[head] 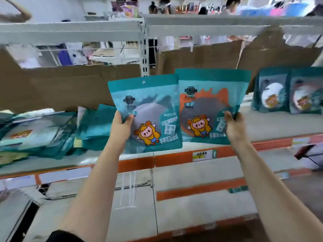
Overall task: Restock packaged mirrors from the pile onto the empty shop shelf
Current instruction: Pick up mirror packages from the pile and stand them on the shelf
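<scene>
Both our hands are over the shelf (272, 126): the left hand (120, 127) grips the grey-printed mirror pack (150, 109), thumb on its front; the right hand (234, 127) pinches the edge of the orange-printed mirror pack (206, 105). The pile (43, 133) lies left.

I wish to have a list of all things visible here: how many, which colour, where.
shelf: one, white with orange edge, before the person.
grey-mirror pack: one, teal, held up at centre.
orange-backed pack: one, teal and orange, held up beside it, right.
pile of packs: count unclear, teal, lying on shelf, left.
standing packs: two, teal, upright on shelf, right.
cardboard: several sheets, brown, behind the shelf.
left hand: one, grips the grey-mirror pack's left edge.
right hand: one, grips the orange-backed pack's right edge.
</scene>
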The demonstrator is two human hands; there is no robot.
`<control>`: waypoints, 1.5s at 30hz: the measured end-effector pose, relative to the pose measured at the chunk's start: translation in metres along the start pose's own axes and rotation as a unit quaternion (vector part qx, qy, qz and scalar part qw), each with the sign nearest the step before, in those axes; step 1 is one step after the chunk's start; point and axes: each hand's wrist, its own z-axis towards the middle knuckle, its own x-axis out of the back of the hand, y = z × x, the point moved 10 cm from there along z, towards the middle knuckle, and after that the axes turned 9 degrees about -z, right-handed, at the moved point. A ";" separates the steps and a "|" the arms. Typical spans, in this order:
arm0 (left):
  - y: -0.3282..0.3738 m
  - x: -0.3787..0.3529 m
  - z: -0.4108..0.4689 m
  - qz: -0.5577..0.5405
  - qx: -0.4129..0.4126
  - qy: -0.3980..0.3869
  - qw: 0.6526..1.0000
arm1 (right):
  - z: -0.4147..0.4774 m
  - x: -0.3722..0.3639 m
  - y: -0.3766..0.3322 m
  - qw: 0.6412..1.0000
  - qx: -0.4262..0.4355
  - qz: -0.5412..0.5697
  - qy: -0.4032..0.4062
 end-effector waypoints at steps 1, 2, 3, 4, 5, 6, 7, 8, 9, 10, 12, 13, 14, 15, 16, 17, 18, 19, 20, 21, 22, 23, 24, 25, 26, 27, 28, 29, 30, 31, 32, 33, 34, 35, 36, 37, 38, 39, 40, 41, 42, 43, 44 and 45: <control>-0.004 -0.022 -0.001 -0.001 0.006 -0.011 1.000 | 0.005 0.018 0.013 1.000 -0.011 -0.009 0.014; -0.007 -0.043 -0.003 0.001 0.011 -0.023 1.000 | 0.009 0.034 0.025 0.999 -0.022 -0.018 0.020; -0.010 -0.064 -0.003 0.002 0.013 -0.033 0.999 | 0.012 0.049 0.037 0.999 -0.031 -0.025 0.026; -0.013 -0.085 -0.003 0.004 0.014 -0.043 0.999 | 0.014 0.065 0.049 0.998 -0.044 -0.031 0.039; -0.014 -0.107 -0.002 0.004 0.015 -0.053 0.998 | 0.015 0.081 0.055 0.996 -0.057 -0.037 0.056; -0.016 -0.128 -0.002 0.002 0.018 -0.066 0.998 | 0.017 0.097 0.062 0.994 -0.065 -0.038 0.075; -0.019 -0.149 -0.002 -0.001 0.020 -0.079 0.997 | 0.020 0.113 0.069 0.992 -0.069 -0.035 0.095; -0.022 -0.169 -0.001 -0.002 0.023 -0.093 0.995 | 0.024 0.129 0.076 0.990 -0.070 -0.033 0.116; -0.026 -0.190 0.001 -0.002 0.027 -0.105 0.994 | 0.029 0.144 0.084 0.988 -0.073 -0.034 0.135; -0.031 -0.210 0.002 -0.003 0.031 -0.118 0.993 | 0.034 0.159 0.092 0.985 -0.078 -0.037 0.152; -0.038 -0.249 0.005 -0.008 0.036 -0.136 0.990 | 0.045 0.184 0.108 0.980 -0.088 -0.039 0.174; -0.041 -0.268 0.007 -0.009 0.037 -0.143 0.989 | 0.052 0.195 0.115 0.978 -0.090 -0.038 0.183; -0.044 -0.287 0.009 -0.010 0.039 -0.151 0.988 | 0.060 0.205 0.121 0.977 -0.091 -0.045 0.190; -0.047 -0.307 0.012 -0.015 0.038 -0.161 0.986 | 0.069 0.216 0.128 0.974 -0.096 -0.052 0.197; -0.050 -0.327 0.014 -0.020 0.041 -0.170 0.984 | 0.079 0.228 0.134 0.972 -0.098 -0.059 0.205; -0.052 -0.346 0.017 -0.027 0.043 -0.177 0.983 | 0.088 0.237 0.140 0.970 -0.103 -0.068 0.211; -0.054 -0.365 0.022 -0.031 0.046 -0.182 0.982 | 0.098 0.247 0.146 0.968 -0.113 -0.072 0.214; -0.057 -0.384 0.026 -0.037 0.049 -0.185 0.981 | 0.108 0.255 0.152 0.966 -0.121 -0.068 0.218; -0.059 -0.402 0.030 -0.041 0.053 -0.187 0.980 | 0.119 0.264 0.158 0.964 -0.130 -0.063 0.221; -0.062 -0.418 0.035 -0.042 0.058 -0.187 0.980 | 0.130 0.273 0.161 0.963 -0.137 -0.065 0.224; -0.066 -0.434 0.038 -0.039 0.064 -0.188 0.979 | 0.140 0.281 0.164 0.961 -0.138 -0.072 0.228; -0.069 -0.449 0.042 -0.037 0.068 -0.190 0.979 | 0.151 0.290 0.166 0.960 -0.136 -0.080 0.233; -0.070 -0.464 0.046 -0.034 0.067 -0.194 0.978 | 0.161 0.299 0.167 0.958 -0.134 -0.084 0.240; -0.071 -0.478 0.050 -0.030 0.064 -0.197 0.978 | 0.170 0.308 0.169 0.956 -0.135 -0.086 0.248; -0.070 -0.491 0.053 -0.023 0.059 -0.202 0.977 | 0.178 0.316 0.172 0.954 -0.134 -0.088 0.252; -0.070 -0.504 0.056 -0.015 0.051 -0.207 0.977 | 0.186 0.323 0.176 0.953 -0.136 -0.086 0.257; -0.071 -0.515 0.059 -0.004 0.044 -0.214 0.976 | 0.193 0.330 0.182 0.952 -0.142 -0.082 0.259; -0.073 -0.526 0.062 0.008 0.040 -0.217 0.975 | 0.200 0.336 0.191 0.950 -0.152 -0.077 0.262; -0.074 -0.535 0.064 0.021 0.041 -0.218 0.975 | 0.207 0.343 0.198 0.949 -0.158 -0.073 0.263; -0.077 -0.543 0.069 0.035 0.043 -0.215 0.975 | 0.215 0.349 0.204 0.948 -0.162 -0.073 0.263; -0.080 -0.551 0.072 0.044 0.045 -0.212 0.975 | 0.223 0.355 0.209 0.949 -0.162 -0.072 0.260; -0.082 -0.558 0.075 0.048 0.045 -0.207 0.976 | 0.231 0.361 0.214 0.948 -0.165 -0.072 0.261; -0.083 -0.565 0.077 0.045 0.045 -0.202 0.977 | 0.238 0.366 0.216 0.949 -0.166 -0.070 0.260; -0.084 -0.572 0.078 0.039 0.048 -0.196 0.979 | 0.246 0.372 0.220 0.949 -0.166 -0.072 0.259; -0.086 -0.578 0.079 0.031 0.052 -0.190 0.980 | 0.255 0.376 0.225 0.950 -0.165 -0.072 0.257; -0.087 -0.585 0.080 0.026 0.052 -0.185 0.981 | 0.265 0.381 0.228 0.951 -0.160 -0.070 0.254; -0.088 -0.591 0.080 0.027 0.047 -0.179 0.982 | 0.276 0.386 0.234 0.953 -0.157 -0.067 0.249; -0.089 -0.596 0.081 0.035 0.036 -0.171 0.984 | 0.288 0.390 0.239 0.955 -0.154 -0.065 0.244; -0.090 -0.602 0.082 0.045 0.026 -0.161 0.986 | 0.299 0.394 0.242 0.958 -0.149 -0.064 0.238; -0.091 -0.607 0.083 0.056 0.018 -0.149 0.987 | 0.312 0.397 0.245 0.961 -0.143 -0.061 0.229; -0.093 -0.612 0.083 0.067 0.014 -0.135 0.988 | 0.324 0.400 0.248 0.965 -0.135 -0.058 0.218; -0.095 -0.617 0.081 0.078 0.014 -0.120 0.990 | 0.337 0.402 0.250 0.969 -0.126 -0.055 0.207; -0.097 -0.621 0.078 0.087 0.016 -0.103 0.991 | 0.349 0.404 0.253 0.972 -0.124 -0.056 0.193; -0.099 -0.625 0.075 0.095 0.019 -0.089 0.991 | 0.362 0.406 0.257 0.974 -0.121 -0.058 0.180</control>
